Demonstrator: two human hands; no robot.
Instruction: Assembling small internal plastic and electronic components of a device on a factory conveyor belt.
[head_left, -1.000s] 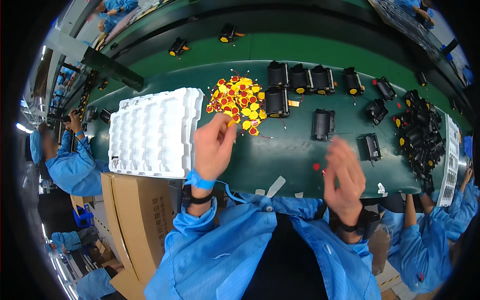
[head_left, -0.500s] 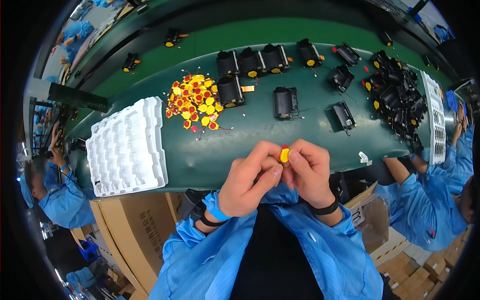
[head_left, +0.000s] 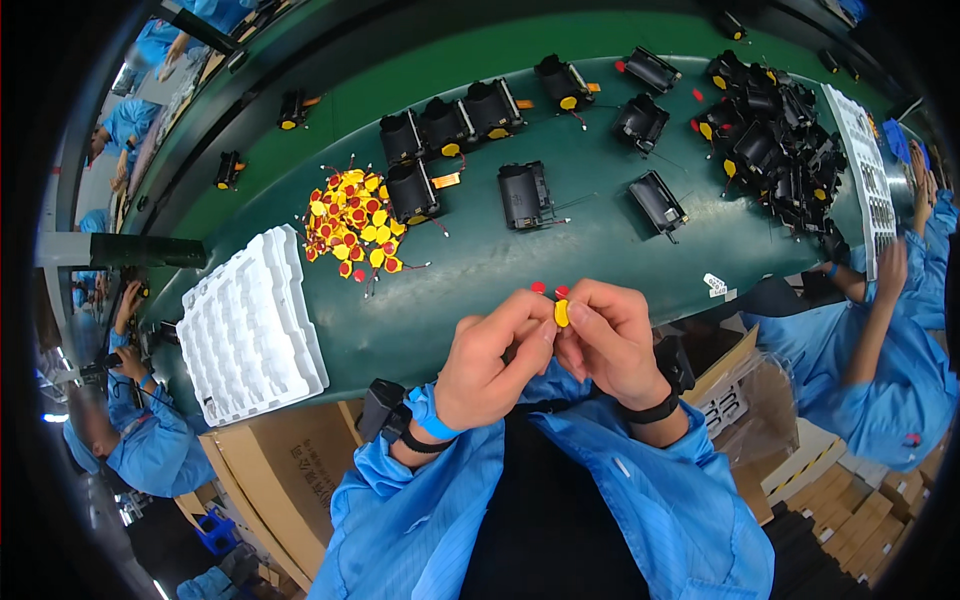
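Both my hands meet over the near edge of the green table. Between thumb and index finger, my right hand (head_left: 612,340) pinches a small yellow disc (head_left: 561,313), with a bit of red at its top edge. My left hand (head_left: 498,352) is closed, its fingertips right beside that disc; what they grip is hidden. A small red disc (head_left: 538,288) shows just past the left fingertips; whether it sticks to a finger or lies on the table, I cannot tell. Farther left lies a pile of yellow and red discs (head_left: 352,222) with thin wire leads.
Black plastic housings (head_left: 523,195) stand in the middle and along the far side. More housings are heaped (head_left: 775,135) at the right. A white moulded tray (head_left: 252,325) lies left, another (head_left: 862,165) far right. Cardboard boxes (head_left: 275,470) flank me. Co-workers (head_left: 860,370) sit on both sides.
A separate red disc now shows beside my left fingertips. My hands stay close together at the yellow disc. The view has shifted, so the table's contents appear farther left and higher.
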